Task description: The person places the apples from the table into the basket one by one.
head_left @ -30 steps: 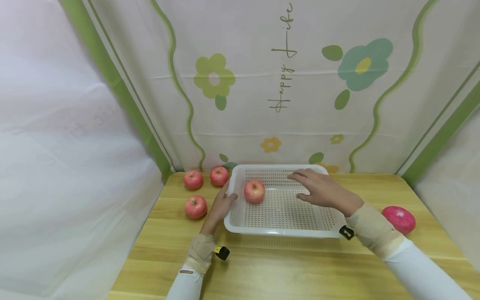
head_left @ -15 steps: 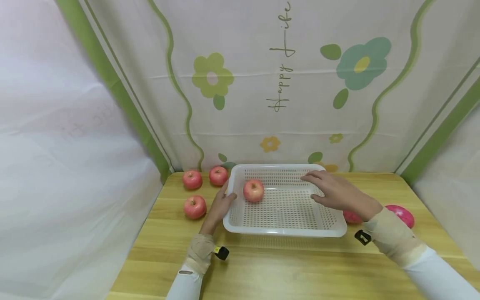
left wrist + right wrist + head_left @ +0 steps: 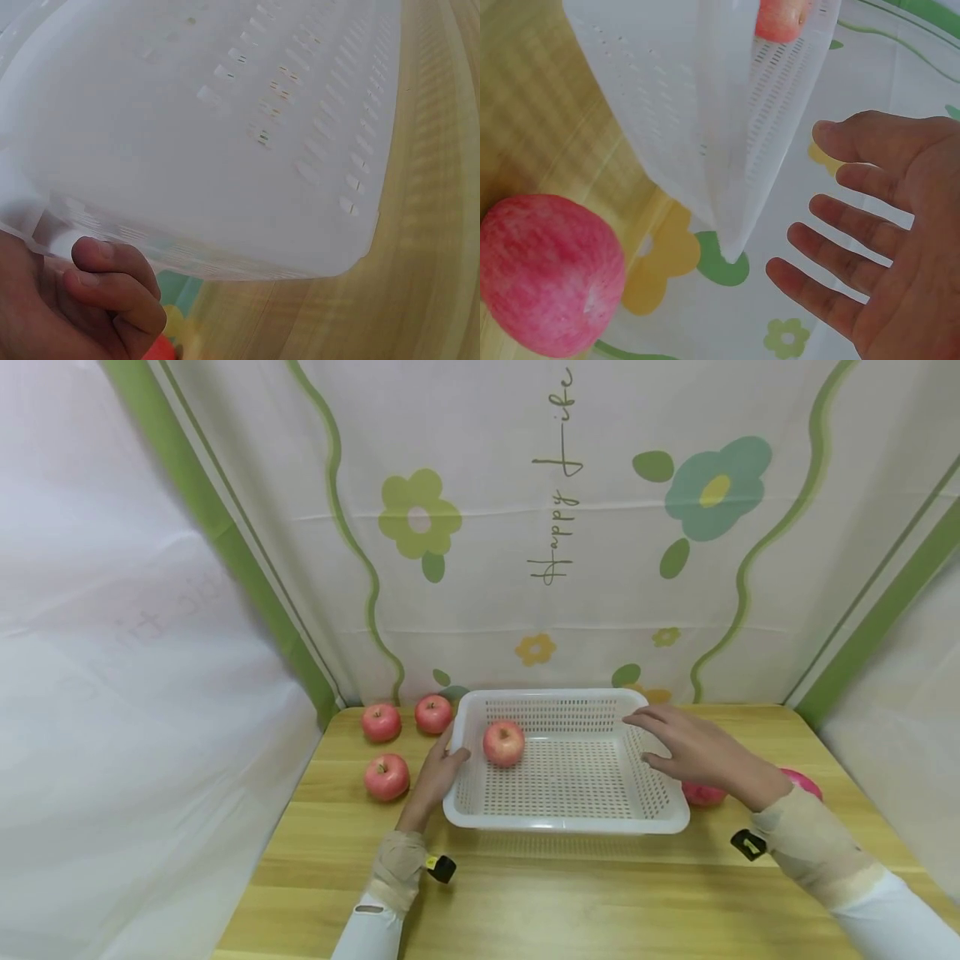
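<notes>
A white plastic basket [image 3: 558, 824] with slotted sides lies across the table, holding one red apple [image 3: 503, 744] near its left end. My left hand [image 3: 437, 777] grips the basket's left rim, thumb over the top; in the left wrist view its fingers [image 3: 120, 289] curl beneath the rim. Over the basket's right end hovers my right hand [image 3: 693, 750], fingers spread and relaxed, nothing in them. The right wrist view shows this hand [image 3: 877, 232] apart from the basket. Below it, beside the basket, sits a deep-pink round fruit [image 3: 703, 793], partly hidden in the head view.
Left of the basket stand three red apples, one in front [image 3: 387, 777] and two behind, including an apple [image 3: 381, 723] at the far left. Another deep-pink fruit [image 3: 804, 783] shows behind the right wrist. A flowered curtain [image 3: 487, 568] rises behind the wooden table [image 3: 540, 902].
My right hand has moved right, from over the basket's inside to its right end, uncovering the deep-pink fruit beside it. The left hand keeps its hold, and the view has shifted slightly.
</notes>
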### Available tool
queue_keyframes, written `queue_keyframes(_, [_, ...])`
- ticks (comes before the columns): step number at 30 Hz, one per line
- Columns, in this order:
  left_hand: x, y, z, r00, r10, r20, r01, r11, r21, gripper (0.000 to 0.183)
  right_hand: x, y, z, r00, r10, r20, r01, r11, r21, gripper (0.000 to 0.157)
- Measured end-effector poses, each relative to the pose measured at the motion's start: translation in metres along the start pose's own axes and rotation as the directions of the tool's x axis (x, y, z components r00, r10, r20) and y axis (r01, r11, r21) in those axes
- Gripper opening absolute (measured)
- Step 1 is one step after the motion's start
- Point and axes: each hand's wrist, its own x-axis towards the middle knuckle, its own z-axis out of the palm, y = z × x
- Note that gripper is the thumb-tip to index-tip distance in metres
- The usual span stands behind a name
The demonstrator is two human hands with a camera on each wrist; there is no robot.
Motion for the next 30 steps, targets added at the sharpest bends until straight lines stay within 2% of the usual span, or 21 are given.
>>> queue_keyframes(10, [-0.001, 0.003, 0.0, 1.0, -0.003, 0.009, 0.003, 1.0, 0.0, 0.072, -0.02, 0.016, 0.005, 0.998, 0.06, -0.01, -0.06, 0.998, 0.025, 0.058])
queue_keyframes(17, [-0.024, 0.04, -0.002, 0.999, -0.014, 0.036, 0.015, 1.0, -0.019, 0.072, -0.033, 0.023, 0.007, 0.993, 0.117, 0.014, -0.118, 0.991, 0.057, 0.054])
queue_keyframes(23, [-0.014, 0.028, -0.001, 0.999, -0.03, 0.04, 0.031, 0.999, -0.017, 0.072, -0.041, 0.03, 0.01, 0.983, 0.171, 0.06, -0.176, 0.981, 0.085, 0.058])
queue_keyframes(30, [-0.009, 0.02, 0.001, 0.999, -0.041, 0.024, 0.042, 0.999, -0.002, 0.072, -0.052, 0.034, 0.014, 0.973, 0.215, 0.079, -0.223, 0.967, 0.12, 0.052])
